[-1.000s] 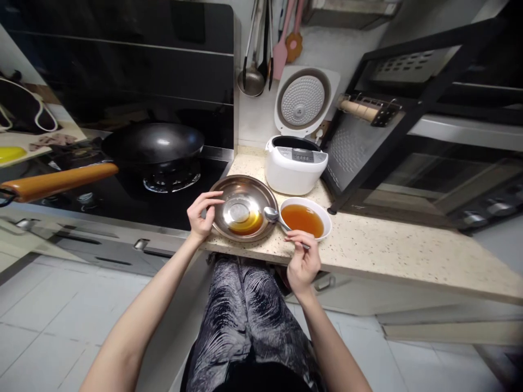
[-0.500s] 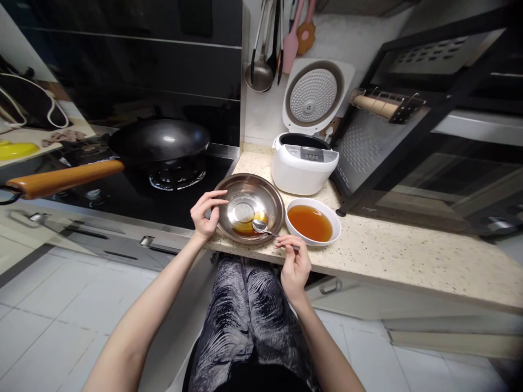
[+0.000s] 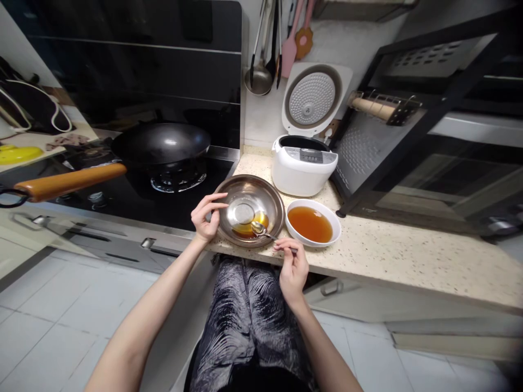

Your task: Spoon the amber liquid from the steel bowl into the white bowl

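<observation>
A shallow stainless steel bowl [image 3: 272, 198] stands at the counter edge, with a little amber liquid [image 3: 241, 231] in its near part. My left hand [image 3: 205, 216] is at its left rim, fingers stretched over the edge and thumb apart. Between the thumb and fingers of my right hand [image 3: 294, 267] is the handle of a metal spoon [image 3: 259, 228]. The spoon's head is inside the steel bowl, at the liquid. Just right of it stands a white bowl [image 3: 335, 231] of clear orange-brown liquid [image 3: 309, 223], near my right hand.
Behind the bowls is a white rice cooker [image 3: 304, 174], lid up. A black wok [image 3: 161, 144] sits on the stove at left, its wooden handle [image 3: 77, 181] reaching toward me. A dark rack [image 3: 392, 163] rises at right. Utensils [image 3: 261, 76] hang on the wall.
The spoon's head has shifted slightly left and looks tilted differently within the steel bowl. My left hand keeps its place at the rim. The camera view has moved slightly.
</observation>
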A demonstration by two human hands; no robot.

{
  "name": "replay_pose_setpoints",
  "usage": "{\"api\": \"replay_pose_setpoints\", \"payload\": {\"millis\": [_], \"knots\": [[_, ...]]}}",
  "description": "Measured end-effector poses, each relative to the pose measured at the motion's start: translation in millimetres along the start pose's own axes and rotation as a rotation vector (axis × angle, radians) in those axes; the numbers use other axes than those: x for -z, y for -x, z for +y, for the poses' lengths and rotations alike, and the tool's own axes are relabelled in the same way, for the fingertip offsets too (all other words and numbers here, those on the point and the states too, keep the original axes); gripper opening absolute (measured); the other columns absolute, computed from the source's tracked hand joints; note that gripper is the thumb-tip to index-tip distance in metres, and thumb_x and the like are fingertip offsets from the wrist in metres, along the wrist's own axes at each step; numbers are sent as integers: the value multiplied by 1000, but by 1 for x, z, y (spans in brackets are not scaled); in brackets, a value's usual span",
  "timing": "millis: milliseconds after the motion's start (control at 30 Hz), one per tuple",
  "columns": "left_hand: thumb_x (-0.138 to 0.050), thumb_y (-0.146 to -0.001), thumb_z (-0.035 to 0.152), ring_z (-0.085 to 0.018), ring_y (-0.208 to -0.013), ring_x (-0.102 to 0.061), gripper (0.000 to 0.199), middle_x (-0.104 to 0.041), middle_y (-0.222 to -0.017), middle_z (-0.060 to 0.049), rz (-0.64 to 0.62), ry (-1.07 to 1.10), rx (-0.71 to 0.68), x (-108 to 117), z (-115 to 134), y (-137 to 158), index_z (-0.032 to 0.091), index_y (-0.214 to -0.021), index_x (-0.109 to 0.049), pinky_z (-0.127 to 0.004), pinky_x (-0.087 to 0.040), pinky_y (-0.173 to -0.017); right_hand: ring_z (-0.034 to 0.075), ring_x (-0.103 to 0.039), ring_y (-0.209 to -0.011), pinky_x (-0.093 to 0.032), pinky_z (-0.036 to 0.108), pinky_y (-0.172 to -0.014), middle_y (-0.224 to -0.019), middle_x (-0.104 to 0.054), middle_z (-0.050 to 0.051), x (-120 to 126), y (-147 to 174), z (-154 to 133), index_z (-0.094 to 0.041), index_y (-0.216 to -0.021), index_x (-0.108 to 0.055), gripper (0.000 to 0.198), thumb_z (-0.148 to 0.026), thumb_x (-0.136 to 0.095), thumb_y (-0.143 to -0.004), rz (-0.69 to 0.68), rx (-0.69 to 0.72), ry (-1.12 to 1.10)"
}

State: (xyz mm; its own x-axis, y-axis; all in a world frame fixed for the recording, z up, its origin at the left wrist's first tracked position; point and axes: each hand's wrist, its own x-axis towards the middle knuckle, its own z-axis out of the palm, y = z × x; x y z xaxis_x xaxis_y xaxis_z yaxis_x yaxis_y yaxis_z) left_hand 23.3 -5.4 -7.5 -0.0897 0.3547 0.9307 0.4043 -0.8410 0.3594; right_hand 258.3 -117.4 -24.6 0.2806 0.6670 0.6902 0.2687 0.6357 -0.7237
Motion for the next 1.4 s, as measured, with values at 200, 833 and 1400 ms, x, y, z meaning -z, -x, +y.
{"api": "replay_pose_setpoints", "payload": {"millis": [200,833,1400], "knots": [[-55,-99,35,-26,-98,-76,29,-80,-112,-10,-2,-26,6,-1,1,-1,20,-89,-77,-44,-61,-84,15,-69,-83,-57,28,-75,-91,-70,2,-1,4,2,-23,-93,-63,20,-21,-48,-107,-5,-15,-15],[-54,-99,36,-26,-100,-75,30,-79,-113,-10,-23,-23,60,-1,0,-1,20,-89,-77,-45,-60,-88,14,-69,-78,-61,29,-73,-93,-70,3,-8,6,6,-21,-94,-63,20,-29,-51,-107,111,-98,-83],[-56,-96,31,-27,-103,-74,25,-79,-115,-11,-47,17,112,0,-1,-2,20,-90,-78,-45,-59,-92,15,-69,-80,-62,32,-75,-94,-69,4,-4,-18,-6,-22,-94,-61,19,-29,-50,-107,128,-22,-73]]}}
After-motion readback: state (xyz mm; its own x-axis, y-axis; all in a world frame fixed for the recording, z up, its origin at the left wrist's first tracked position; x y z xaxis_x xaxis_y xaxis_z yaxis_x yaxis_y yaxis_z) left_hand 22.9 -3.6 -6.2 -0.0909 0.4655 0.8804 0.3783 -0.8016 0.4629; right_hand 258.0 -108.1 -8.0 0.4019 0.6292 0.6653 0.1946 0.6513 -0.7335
